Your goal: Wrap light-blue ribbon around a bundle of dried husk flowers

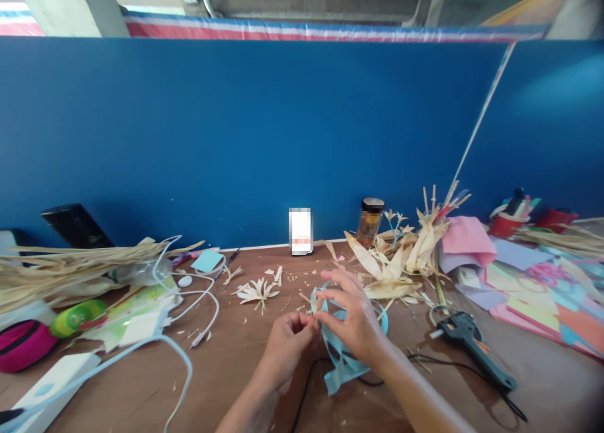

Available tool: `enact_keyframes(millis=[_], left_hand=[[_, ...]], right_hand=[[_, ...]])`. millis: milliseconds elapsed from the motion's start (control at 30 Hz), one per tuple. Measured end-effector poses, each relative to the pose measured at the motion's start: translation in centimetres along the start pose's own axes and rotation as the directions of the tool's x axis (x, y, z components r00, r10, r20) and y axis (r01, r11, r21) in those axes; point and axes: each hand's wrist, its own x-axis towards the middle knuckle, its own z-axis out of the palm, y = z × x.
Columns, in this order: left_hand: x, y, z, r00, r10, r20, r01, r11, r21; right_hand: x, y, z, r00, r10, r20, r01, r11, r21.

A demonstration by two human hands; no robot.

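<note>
Over the brown table [226,382], my left hand [287,345] is closed in a pinch, thumb against fingers, on something small that the fingertips mostly hide. Close against it, my right hand [352,316] pinches a light blue ribbon [337,348] between thumb and forefinger, its other fingers raised. The ribbon loops beneath and behind that hand, and its loose end lies on the table. Left of the hands sits a flower of pale dried husk petals [258,292]. Dried corn husks [372,260] are heaped behind my right hand.
At right lies a glue gun [472,345], its black cord [311,376] running under my hands. A dark-lidded jar [371,222] and an upright phone [301,231] stand by the blue partition [264,137]. Coloured paper [533,301] covers the far right. White cables [214,301] and a power strip [56,389] occupy the left.
</note>
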Motion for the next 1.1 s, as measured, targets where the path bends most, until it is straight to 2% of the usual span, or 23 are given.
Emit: enact_keyframes(millis=[367,867,1100], left_hand=[[0.0,-0.3,0.1,1.0,-0.005,0.017,0.005,1.0,-0.01],[0.2,-1.2,0.0,0.996,0.089,-0.021,-0.088,0.993,0.075],[0.1,-0.7,0.2,0.998,0.063,-0.027,-0.063,0.998,0.006]], right_hand=[[-0.2,-0.2,0.4,1.0,-0.017,-0.017,0.017,1.0,0.019],[-0.5,-0.3,0.9,1.0,0.003,-0.016,-0.003,1.0,0.021],[-0.6,-0.3,1.0,0.999,0.039,-0.003,-0.039,0.995,0.088]])
